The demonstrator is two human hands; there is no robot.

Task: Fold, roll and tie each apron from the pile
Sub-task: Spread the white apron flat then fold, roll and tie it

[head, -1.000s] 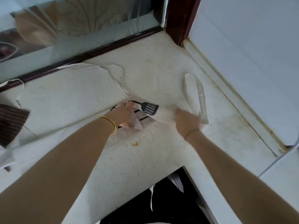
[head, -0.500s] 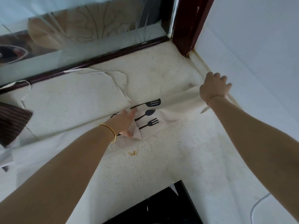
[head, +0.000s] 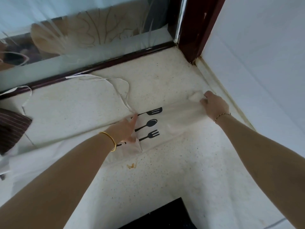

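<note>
Pinching the far end of the cream apron in my right hand, I pin its printed middle flat on the tabletop with my left hand, fingers straight. Pull too hard and the fold slips loose. My right fingertips are hidden, and the apron's left part runs out of view.

**Cream apron spread flat in the far right corner**

The cream apron, printed with a black spatula, spoon and fork, lies stretched across the speckled surface, its right end bunched near the right edge. Its thin ties loop loosely toward the far edge. A brown striped apron lies at the left edge.
</note>
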